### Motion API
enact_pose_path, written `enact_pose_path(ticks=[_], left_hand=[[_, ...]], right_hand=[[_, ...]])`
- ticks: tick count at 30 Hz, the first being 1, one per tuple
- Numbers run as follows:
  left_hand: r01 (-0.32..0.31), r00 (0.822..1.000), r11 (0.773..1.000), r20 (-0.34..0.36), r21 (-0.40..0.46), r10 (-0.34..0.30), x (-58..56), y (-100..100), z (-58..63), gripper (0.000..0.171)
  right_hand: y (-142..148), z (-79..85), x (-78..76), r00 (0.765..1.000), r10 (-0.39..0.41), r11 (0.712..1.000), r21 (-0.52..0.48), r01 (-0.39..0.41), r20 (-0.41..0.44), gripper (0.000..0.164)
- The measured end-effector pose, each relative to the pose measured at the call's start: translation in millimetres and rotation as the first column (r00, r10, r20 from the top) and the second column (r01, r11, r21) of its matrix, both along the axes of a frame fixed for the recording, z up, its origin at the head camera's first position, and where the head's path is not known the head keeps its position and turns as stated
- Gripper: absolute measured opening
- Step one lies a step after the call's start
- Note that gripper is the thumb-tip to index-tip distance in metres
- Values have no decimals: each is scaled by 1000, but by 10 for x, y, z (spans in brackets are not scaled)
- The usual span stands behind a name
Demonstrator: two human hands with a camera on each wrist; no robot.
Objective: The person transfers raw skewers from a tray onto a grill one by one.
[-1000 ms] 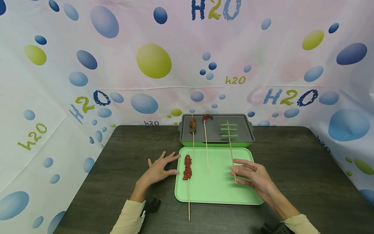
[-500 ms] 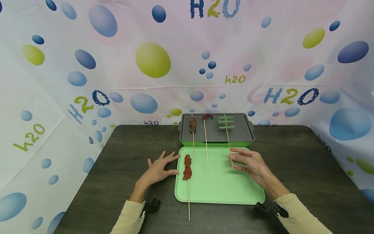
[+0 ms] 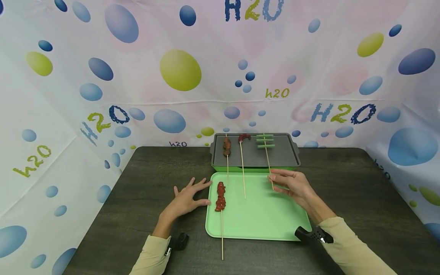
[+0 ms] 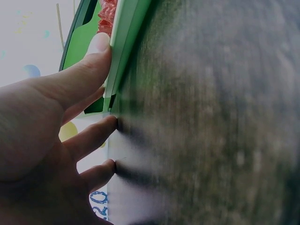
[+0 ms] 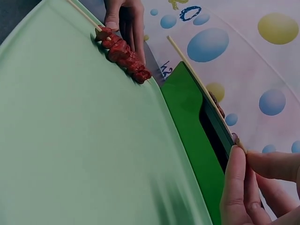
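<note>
My right hand (image 3: 295,187) pinches the lower end of a wooden skewer between thumb and fingertips. Several green vegetable sticks (image 3: 265,141) are threaded crosswise on this skewer, and their end overlaps the back of the grill pan (image 3: 287,154). Fingers spread, my left hand (image 3: 185,200) rests at the left edge of the light green tray (image 3: 261,229). In the left wrist view its thumb (image 4: 98,49) lies against the tray's rim. Beside that hand, a red meat skewer (image 3: 220,196) lies on the tray, its stick jutting over the near edge.
On the grill pan lie a browned meat skewer (image 3: 227,147) and a skewer with a curled dark red piece (image 3: 244,138), their sticks reaching out over the tray. The pan stands directly behind the tray on a dark wooden table (image 3: 165,160). A bubble-printed backdrop (image 3: 220,57) hangs behind.
My right hand has moved forward and slightly left with the vegetable skewer, bringing the green sticks to the pan's far side. The left hand and the other skewers have stayed put.
</note>
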State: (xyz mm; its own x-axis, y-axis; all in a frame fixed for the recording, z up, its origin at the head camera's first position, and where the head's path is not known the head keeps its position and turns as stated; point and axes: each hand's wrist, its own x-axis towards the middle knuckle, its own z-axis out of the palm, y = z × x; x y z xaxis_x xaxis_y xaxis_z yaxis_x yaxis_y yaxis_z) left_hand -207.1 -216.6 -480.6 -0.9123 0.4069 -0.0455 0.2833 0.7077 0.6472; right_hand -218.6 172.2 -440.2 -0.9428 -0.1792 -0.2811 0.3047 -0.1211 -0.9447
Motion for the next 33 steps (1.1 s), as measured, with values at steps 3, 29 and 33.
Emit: enact_pose_path(ticks=[3, 29, 33], left_hand=[[-4, 1000, 1000, 2, -1, 4, -4, 0, 1, 70], [1, 1000, 1000, 5, -14, -1, -8, 1, -2, 71], [0, 1000, 1000, 7, -2, 0, -4, -1, -3, 71]], right_hand=[[3, 0, -33, 1000, -5, 1000, -12, 5, 14, 63], [46, -50, -126, 999, 26, 997, -77, -25, 19, 56], [61, -98, -100, 1000, 21, 995, -102, -19, 23, 53]])
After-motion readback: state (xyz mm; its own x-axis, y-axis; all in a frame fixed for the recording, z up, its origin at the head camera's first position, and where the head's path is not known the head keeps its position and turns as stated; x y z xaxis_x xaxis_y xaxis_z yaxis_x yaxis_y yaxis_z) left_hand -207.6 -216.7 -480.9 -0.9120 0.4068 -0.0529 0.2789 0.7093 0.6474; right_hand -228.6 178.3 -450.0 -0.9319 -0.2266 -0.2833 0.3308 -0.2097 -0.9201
